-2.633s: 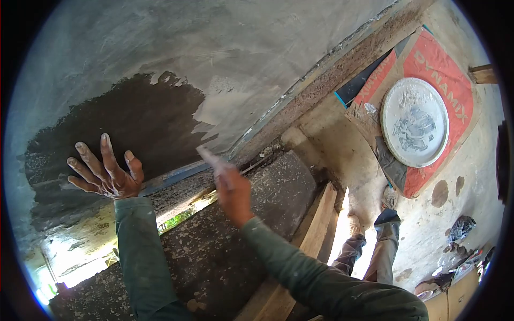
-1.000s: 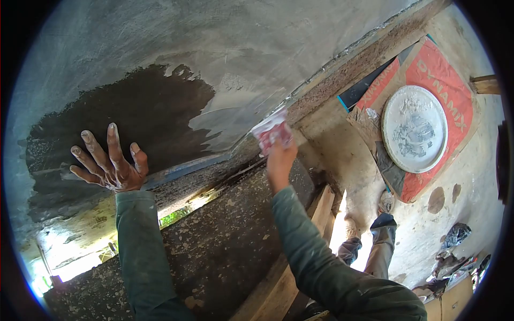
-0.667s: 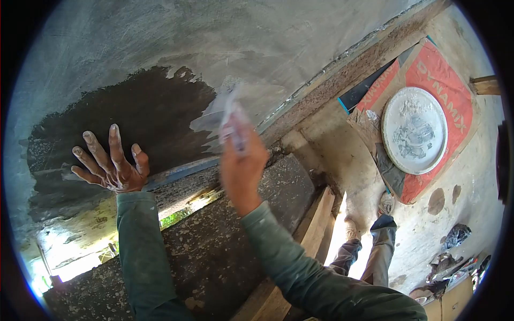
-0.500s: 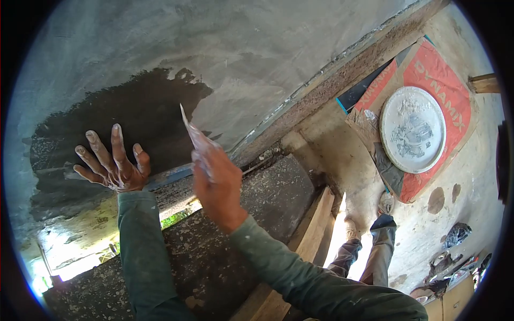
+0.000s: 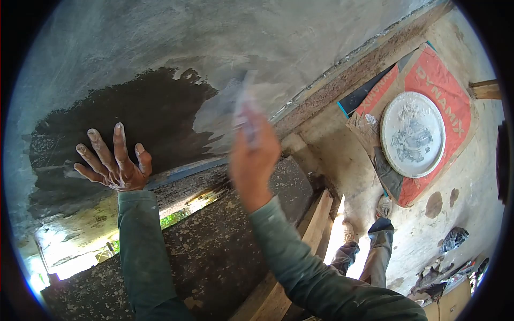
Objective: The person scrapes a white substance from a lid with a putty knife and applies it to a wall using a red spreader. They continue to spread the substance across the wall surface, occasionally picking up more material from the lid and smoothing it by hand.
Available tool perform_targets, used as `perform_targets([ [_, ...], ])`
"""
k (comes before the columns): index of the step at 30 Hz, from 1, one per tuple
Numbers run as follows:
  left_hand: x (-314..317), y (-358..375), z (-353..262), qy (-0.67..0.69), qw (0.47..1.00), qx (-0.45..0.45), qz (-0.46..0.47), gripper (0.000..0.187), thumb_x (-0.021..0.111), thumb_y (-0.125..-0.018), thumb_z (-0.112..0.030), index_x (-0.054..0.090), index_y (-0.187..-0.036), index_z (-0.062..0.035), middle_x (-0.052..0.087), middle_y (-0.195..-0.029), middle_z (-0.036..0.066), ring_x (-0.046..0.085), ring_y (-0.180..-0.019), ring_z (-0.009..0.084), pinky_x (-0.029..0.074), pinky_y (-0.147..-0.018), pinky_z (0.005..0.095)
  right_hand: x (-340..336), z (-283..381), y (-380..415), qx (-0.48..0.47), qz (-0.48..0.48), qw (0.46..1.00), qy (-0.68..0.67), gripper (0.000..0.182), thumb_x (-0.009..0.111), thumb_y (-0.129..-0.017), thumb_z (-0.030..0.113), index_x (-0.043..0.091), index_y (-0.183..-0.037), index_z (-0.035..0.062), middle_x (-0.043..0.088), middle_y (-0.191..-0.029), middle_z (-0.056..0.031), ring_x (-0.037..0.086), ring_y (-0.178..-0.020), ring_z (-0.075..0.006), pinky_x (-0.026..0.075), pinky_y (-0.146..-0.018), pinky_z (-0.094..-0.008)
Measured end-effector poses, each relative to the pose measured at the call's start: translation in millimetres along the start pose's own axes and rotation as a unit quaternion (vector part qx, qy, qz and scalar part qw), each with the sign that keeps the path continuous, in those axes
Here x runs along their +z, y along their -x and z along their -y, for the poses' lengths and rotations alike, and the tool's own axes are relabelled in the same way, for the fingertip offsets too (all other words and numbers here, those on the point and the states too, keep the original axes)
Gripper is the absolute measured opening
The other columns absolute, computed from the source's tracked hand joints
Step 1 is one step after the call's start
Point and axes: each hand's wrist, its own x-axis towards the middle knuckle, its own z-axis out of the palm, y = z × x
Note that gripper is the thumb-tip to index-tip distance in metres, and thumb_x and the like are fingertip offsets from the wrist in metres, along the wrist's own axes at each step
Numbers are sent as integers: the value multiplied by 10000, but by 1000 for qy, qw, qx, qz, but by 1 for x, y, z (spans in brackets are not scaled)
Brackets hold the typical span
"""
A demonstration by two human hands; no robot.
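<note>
We hold our left hand (image 5: pixel 119 168) spread wide; our right hand (image 5: pixel 255 163) is blurry and curled in a grip.

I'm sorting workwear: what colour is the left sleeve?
Left sleeve: dull green, clearest in the head view.

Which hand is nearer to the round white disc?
Right. The right hand, gripping a blurred tool, is left of the disc in the picture; the left hand is farther left, spread on the dark wall patch.

Head-worn view; faces forward and down over both hands (image 5: pixel 120 170) (image 5: pixel 254 160).
</note>
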Motion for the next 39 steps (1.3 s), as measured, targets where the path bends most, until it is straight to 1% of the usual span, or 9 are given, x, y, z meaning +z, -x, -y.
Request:
perform_targets([
  [5,-1,0,1,-3,1000,-18,11,473,380,-960,-512,585,-1317,-280,408,-1509,124,237,-1449,389,14,-1166,582,5,35,22,-94,78,981,-152,303,576,-910,51,623,-1201,-15,677,-1111,-161,666,-1016,-267,517,-905,-331],
  [7,-1,0,0,-1,1000,-15,9,474,378,-960,-515,586,-1314,-279,408,-1510,122,229,-1452,389,8,-1166,582,-9,1,25,-39,64,991,-110,302,537,-940,43,604,-1228,-21,664,-1125,-145,651,-1019,-237,510,-918,-326],
  [9,0,-1,2,-2,1000,-6,5,488,405,-952,-505,556,-1348,-263,390,-1519,126,219,-1457,381,16,-1161,589,-31,-36,10,181,-8,965,-192,303,498,-969,50,585,-1248,-29,633,-1174,-120,614,-1048,-202,509,-916,-328],
  [16,0,-2,-1,0,1000,-10,-3,485,357,-971,-518,588,-1314,-265,408,-1507,123,224,-1457,372,-7,-1173,569,-33,-138,-48,51,-92,976,-189,236,523,-931,27,620,-1140,-29,668,-1080,-135,631,-972,-207,480,-910,-316],
  [21,1,-3,0,-4,1000,-10,-3,488,351,-975,-523,589,-1316,-267,404,-1511,116,219,-1461,363,-8,-1174,565,-2,-84,25,96,70,991,55,221,571,-882,-14,636,-1093,2,672,-1037,-139,658,-941,-273,498,-859,-313],
  [24,0,-2,-2,-4,1000,-11,-1,493,348,-975,-531,591,-1315,-269,406,-1511,113,224,-1459,363,-4,-1173,566,4,-70,53,-43,75,994,-62,165,593,-877,35,644,-1030,1,671,-954,-185,661,-809,-332,534,-765,-387],
  [31,1,0,1,-4,1000,-10,0,489,359,-967,-527,609,-1299,-268,413,-1507,120,234,-1455,370,5,-1169,570,-20,-80,-29,90,-109,971,-192,274,536,-928,42,606,-1173,-56,648,-1119,-160,624,-1026,-210,485,-904,-322],
  [33,1,1,2,-5,1000,-15,0,485,364,-965,-524,604,-1304,-273,413,-1507,120,233,-1454,374,5,-1168,574,-11,-49,-22,-44,-63,997,9,284,560,-909,32,605,-1179,-44,644,-1089,-167,637,-1003,-265,495,-893,-339],
  [39,0,-2,1,6,1000,-13,-6,475,387,-961,-508,568,-1340,-286,415,-1506,115,244,-1447,386,19,-1163,588,-1,8,34,-60,104,988,-98,297,600,-872,8,607,-1169,-14,647,-1069,-182,639,-974,-305,501,-870,-349],
])
